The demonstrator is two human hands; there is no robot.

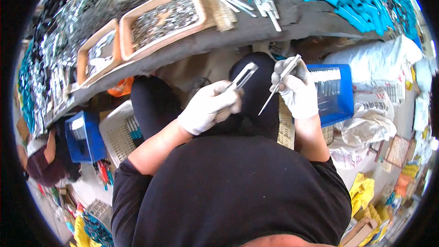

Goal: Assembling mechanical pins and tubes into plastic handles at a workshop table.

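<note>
Both my hands wear white gloves and are raised over my lap. My left hand (206,110) is closed on a slim metal piece with a long slot (243,77), which points up and to the right. Beside it, my right hand (299,92) grips a narrow, pointed metal piece (267,103). Its thin tip slants down and left, while its wider end sticks up past my fingers. The two pieces are apart. My gloved fingers hide the middle of each.
Ahead is a dark-covered bench (292,13) with loose metal strips (270,2), a tray of small metal parts (201,0) and teal tubes (352,7). A blue crate (350,91) stands at right; white sacks (370,59) lie beyond. Another person (43,164) works at far left.
</note>
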